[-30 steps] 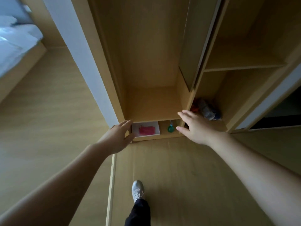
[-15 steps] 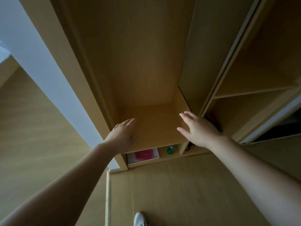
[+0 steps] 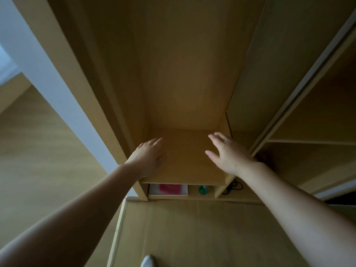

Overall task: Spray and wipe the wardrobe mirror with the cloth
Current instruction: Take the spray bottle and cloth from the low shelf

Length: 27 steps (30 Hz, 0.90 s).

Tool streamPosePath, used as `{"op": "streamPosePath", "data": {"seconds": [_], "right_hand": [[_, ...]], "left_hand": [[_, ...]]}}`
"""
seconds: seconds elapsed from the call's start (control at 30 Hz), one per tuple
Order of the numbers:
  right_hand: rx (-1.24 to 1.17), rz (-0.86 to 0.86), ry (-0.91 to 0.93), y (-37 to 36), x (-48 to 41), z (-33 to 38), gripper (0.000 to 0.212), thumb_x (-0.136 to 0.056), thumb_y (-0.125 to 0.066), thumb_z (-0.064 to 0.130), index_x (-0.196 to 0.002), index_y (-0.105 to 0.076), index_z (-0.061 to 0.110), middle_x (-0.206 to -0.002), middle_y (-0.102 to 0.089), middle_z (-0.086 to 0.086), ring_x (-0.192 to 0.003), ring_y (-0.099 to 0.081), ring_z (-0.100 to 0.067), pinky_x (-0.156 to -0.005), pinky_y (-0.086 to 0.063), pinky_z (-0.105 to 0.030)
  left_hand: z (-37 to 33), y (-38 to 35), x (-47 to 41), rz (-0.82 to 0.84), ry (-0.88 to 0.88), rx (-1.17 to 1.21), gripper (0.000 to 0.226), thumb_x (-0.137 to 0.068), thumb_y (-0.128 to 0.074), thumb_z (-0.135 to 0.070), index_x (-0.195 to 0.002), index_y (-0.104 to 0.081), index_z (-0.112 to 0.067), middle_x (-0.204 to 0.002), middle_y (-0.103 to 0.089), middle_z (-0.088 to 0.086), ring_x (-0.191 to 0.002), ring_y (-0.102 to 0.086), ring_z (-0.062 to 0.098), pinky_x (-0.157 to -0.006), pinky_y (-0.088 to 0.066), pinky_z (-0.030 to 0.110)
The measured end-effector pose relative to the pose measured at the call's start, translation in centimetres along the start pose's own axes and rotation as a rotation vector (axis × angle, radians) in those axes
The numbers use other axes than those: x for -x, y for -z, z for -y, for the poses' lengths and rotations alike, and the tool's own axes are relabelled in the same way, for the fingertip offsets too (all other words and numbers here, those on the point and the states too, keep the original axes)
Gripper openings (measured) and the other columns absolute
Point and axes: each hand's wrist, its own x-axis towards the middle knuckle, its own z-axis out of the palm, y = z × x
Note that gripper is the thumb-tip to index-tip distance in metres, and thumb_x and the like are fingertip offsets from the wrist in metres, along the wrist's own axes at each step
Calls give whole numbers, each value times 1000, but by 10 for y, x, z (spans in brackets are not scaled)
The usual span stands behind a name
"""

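Both my arms reach into an open wooden wardrobe. My left hand hovers over the left part of a bare wooden shelf, fingers straight and empty. My right hand is stretched over the shelf's right side, fingers spread, holding nothing. Under the shelf, in a low compartment, lies a pink cloth on a white tray, and a green spray bottle stands to its right. No mirror shows in this view.
A sliding door panel stands to the right of the compartment, with more shelves behind it. A black cable lies at the base. A white wall strip is at left. My shoe is on the wooden floor.
My view has tilted upward and closer to the wardrobe. Both hands have risen from the bottom compartment's front edge to above the shelf, staying open.
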Motion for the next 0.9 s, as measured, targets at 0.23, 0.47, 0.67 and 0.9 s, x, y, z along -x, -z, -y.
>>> {"op": "streamPosePath", "data": {"seconds": [0.23, 0.47, 0.67, 0.9], "right_hand": [[-29, 63, 126, -19, -12, -33, 58, -98, -42, 49, -149, -29, 23, -158, -25, 0, -134, -43, -26, -96, -50, -39], [-56, 42, 127, -66, -22, -48, 59, -98, -45, 48, -148, -31, 21, -156, -31, -3, -136, -41, -25, -101, -45, -37], [-99, 80, 87, -119, -29, -49, 59, -98, -44, 48, -149, -31, 20, -156, -30, -2, -137, -40, -24, -104, -45, -38], [-164, 79, 85, -192, -36, -67, 56, -98, -47, 42, -146, -36, 15, -151, -39, -4, -134, -42, -23, -103, -45, -38]], "left_hand": [[-33, -31, 5, -20, 116, 33, 52, -100, -45, -34, -148, -35, -16, -150, -43, 6, -136, -40, 27, -109, -31, 35], [-26, -62, -12, -10, 123, 24, 56, -100, -46, -35, -150, -32, -15, -153, -39, 7, -140, -35, 28, -113, -26, 36], [-3, -111, -14, 40, 134, 51, 51, -99, -48, -35, -143, -41, -12, -145, -47, 8, -136, -40, 32, -111, -30, 38], [20, -190, -26, 38, 141, 64, 53, -99, -47, -41, -145, -39, -17, -148, -46, 6, -136, -39, 28, -110, -28, 35]]}}
